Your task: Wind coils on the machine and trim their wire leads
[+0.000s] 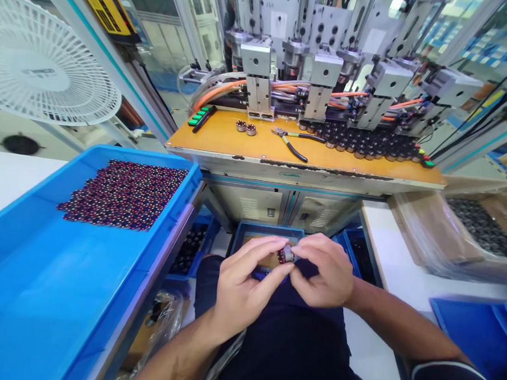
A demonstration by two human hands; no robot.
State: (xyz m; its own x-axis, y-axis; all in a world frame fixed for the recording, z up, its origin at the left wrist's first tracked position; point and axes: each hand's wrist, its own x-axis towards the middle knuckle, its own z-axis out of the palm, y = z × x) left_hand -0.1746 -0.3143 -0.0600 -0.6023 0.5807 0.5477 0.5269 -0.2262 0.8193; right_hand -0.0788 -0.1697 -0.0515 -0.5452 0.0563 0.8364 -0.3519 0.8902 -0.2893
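Note:
Above my lap, my left hand [247, 276] and my right hand [323, 271] meet at a small round motor part [287, 254]. It has a silvery metal side and a black end with red spots, facing left. The thumb and fingertips of my left hand pinch the dark end. My right thumb and fingers grip the metal end from the other side. My fingertips partly hide the part. To the left, a blue tray [83, 322] holds many small parts [127, 195] with dark and red tops, packed in rows at its far end.
Ahead, an orange bench top [222, 138] carries pliers [297, 141], two round parts [245, 128] and many dark-topped parts [360, 141] beneath machine presses [258, 72]. At right stands a plastic-lined carton [428, 231] of dark parts. A white fan [53, 63] is at left.

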